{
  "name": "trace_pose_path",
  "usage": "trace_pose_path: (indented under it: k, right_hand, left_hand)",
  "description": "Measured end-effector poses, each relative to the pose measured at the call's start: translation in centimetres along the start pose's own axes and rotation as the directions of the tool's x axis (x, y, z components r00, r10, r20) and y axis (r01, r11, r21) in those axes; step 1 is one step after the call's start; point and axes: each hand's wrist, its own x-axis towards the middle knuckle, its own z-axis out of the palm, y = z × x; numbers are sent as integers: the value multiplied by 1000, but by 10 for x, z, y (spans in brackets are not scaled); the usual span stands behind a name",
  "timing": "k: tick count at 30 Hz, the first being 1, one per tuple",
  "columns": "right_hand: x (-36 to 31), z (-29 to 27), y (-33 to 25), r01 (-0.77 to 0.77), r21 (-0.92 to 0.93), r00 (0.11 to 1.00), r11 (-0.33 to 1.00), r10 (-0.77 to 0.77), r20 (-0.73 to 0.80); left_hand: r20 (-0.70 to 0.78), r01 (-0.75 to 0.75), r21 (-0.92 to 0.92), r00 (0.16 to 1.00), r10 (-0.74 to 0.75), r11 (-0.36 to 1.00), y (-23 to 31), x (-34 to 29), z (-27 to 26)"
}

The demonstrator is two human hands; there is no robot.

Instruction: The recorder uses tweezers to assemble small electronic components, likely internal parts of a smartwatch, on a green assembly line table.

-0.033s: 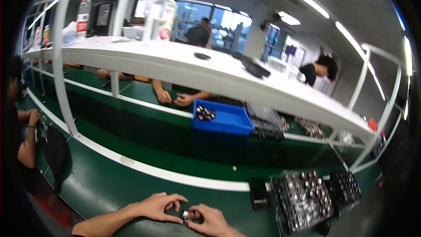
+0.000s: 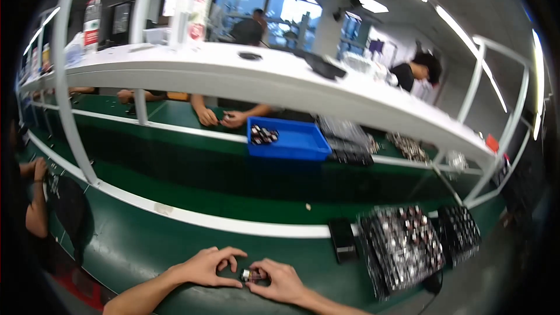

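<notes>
My right hand (image 2: 280, 281) pinches a small dark part with a pale, shiny end (image 2: 248, 275) between thumb and fingers, low over the green table. I cannot make out its exact kind. Facing it from the left, my left hand (image 2: 211, 266) has thumb and fingers spread in a wide curve, with nothing between them. Its fingertips come close to the small part but stay apart from it.
A black box (image 2: 342, 240) and clear trays full of small parts (image 2: 402, 251) lie to my right. A white rail (image 2: 233, 220) crosses beyond my hands. Farther off sit a blue bin (image 2: 291, 150) and a co-worker's hands (image 2: 232, 119), under a white shelf (image 2: 233, 79).
The whole view has shifted, so the table, shelf and my hands sit higher in the picture. My grip on the small part looks the same.
</notes>
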Motion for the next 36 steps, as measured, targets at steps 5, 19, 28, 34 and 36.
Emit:
trace_pose_path:
  k: [5, 19, 28, 34, 36]
  right_hand:
    - [14, -12, 14, 10, 100, 999, 995, -7, -31]
    - [-31, -164, -31, -104, -250, 845, 963, -47, -533]
    - [-168, -286, 32, -799, -171, 345, 577, 207, -915]
    - [-202, -285, 58, -874, -185, 339, 449, 292, -894]
    - [-191, -280, 62, -856, -166, 353, 490, 317, -880]
  left_hand:
    - [-53, 91, -39, 994, -93, 995, -4, 4, 0]
    - [-70, 65, 9, 995, -65, 998, -5, -4, 9]
    - [-79, 48, 56, 996, -43, 997, -4, 4, 11]
    - [-75, 23, 110, 997, -15, 994, 0, 7, 11]
    - [-94, 18, 132, 996, -6, 991, 0, -1, 7]
